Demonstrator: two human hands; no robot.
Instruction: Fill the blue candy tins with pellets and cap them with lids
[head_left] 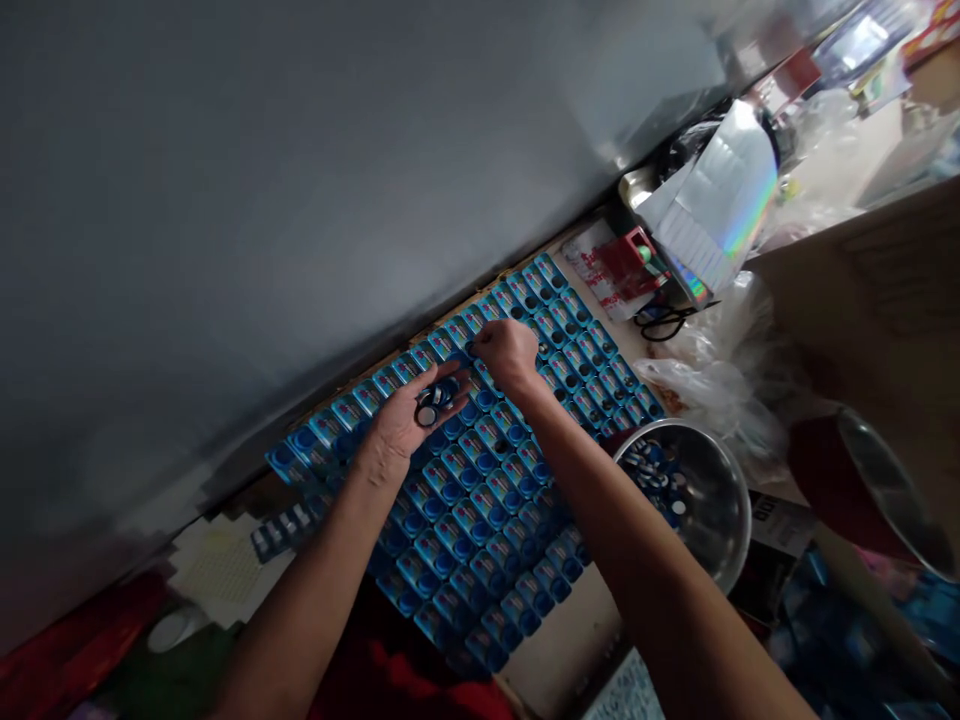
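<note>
My left hand (416,408) is turned palm up and cups several small round discs (429,412), dark blue with pale faces. Just beyond it my right hand (508,352) is closed in a pinch over the rows of blue packs. A small dark round disc (471,348) shows at its fingertips. The blue blister packs (450,535) lie side by side in slanting rows. Those at the far right have dark round pieces in their lower parts; many nearer ones show plain blue rounds there. My right hand hides a few packs.
A steel bowl (731,500) with more discs stands to the right of the packs. Black-handled scissors (664,322), a red box (634,265) and clear plastic bags (720,400) lie beyond. A grey wall (262,180) borders the far left side.
</note>
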